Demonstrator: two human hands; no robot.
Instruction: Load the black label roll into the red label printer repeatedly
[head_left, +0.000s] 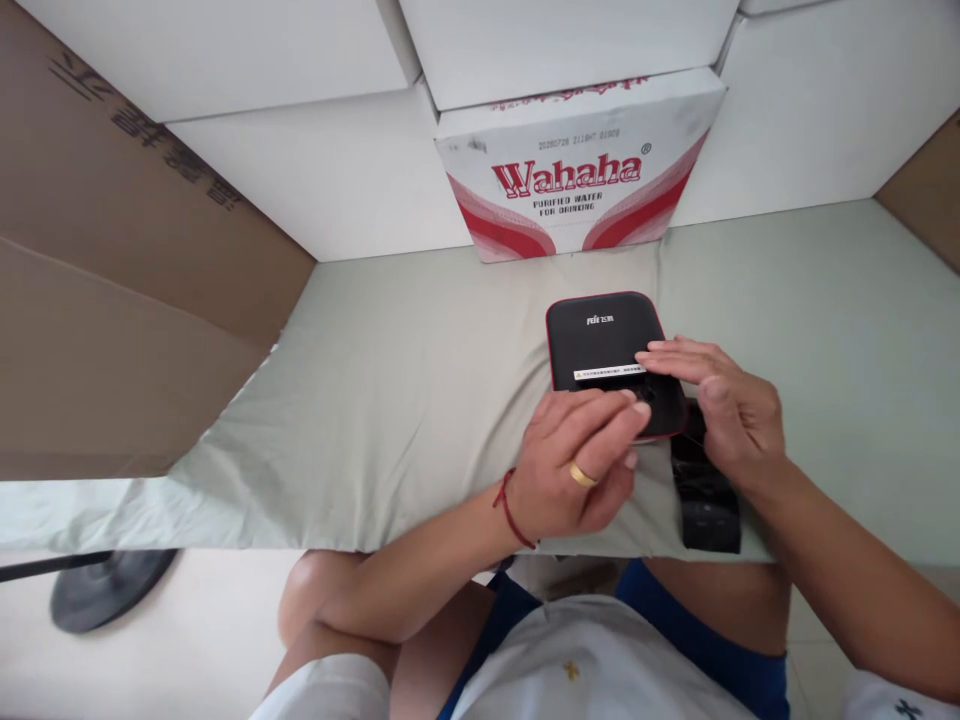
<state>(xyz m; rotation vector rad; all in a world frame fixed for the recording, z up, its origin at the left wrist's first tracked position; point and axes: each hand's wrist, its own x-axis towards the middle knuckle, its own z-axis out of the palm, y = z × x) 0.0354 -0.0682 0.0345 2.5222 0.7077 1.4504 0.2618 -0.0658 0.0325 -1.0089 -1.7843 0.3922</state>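
Observation:
A flat black device (600, 342) with rounded corners, a red rim and a white label strip lies on the cloth-covered table. My left hand (577, 455), with a gold ring and a red string bracelet, is over the device's near edge. Its thumb and forefinger are pinched together; what they hold, if anything, I cannot make out. My right hand (731, 400) rests its outstretched fingers along the device's right side, near the end of the label. Beneath and beside that hand lies a shiny black strip (705, 500), partly hidden, reaching toward the table's front edge.
A Wahaha water carton (577, 190) stands at the back against stacked white boxes (315, 180). To the left rises a large brown cardboard box (135, 300). Pale green cloth (390, 400) with creases covers the table. Below left is a black round base (112, 590) on the floor.

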